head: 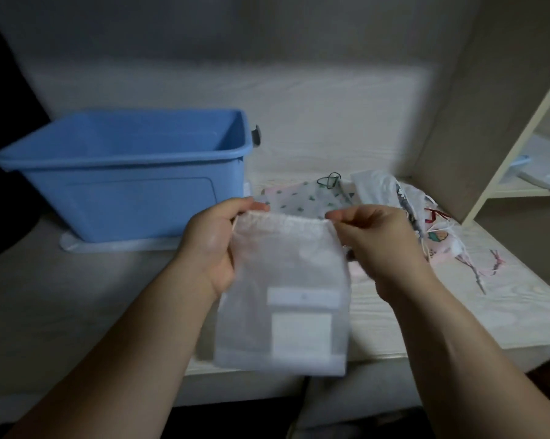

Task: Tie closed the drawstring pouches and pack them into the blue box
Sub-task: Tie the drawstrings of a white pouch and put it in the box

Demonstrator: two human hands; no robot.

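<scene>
Pinched white pouch at top corners with left grip and right grip; probably needed even outward pull, then knot.

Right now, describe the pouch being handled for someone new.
Start at the blue box. Right of it, the left hand and right hand pinch one pouch by its top corners. Unlike the patterned pouches behind, it is plain sheer white.

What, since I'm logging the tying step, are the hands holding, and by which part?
The white drawstring pouch, by its top hem: the left hand pinches the left corner, the right hand the right corner.
</scene>
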